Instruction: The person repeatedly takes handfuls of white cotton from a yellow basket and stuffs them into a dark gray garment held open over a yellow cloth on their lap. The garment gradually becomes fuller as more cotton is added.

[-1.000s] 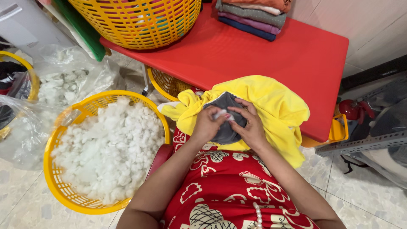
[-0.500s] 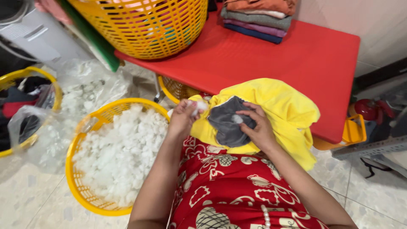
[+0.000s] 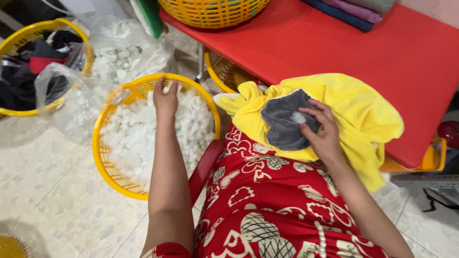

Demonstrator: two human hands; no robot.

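right grip [image 3: 321,131] pinches the grey pocket [image 3: 287,119] on our yellow toy [image 3: 354,107]; left grip [image 3: 166,98] open, in the stuffing [image 3: 143,138]. stuffing step, we judge: next needs a handful.

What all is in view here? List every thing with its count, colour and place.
stuffing basket: one, yellow, on floor at left, full of white filling
clothes basket: one, yellow, far left, dark garments inside
plastic bag: one, clear, behind the stuffing basket
table: one, red, top right
mesh basket: one, yellow, on the table
folded fabric: a stack, mixed colours, table's far edge
yellow cloth: one, on the lap and table edge
grey piece: one, on the yellow cloth
left hand: in the filling
right hand: fingers on the grey piece
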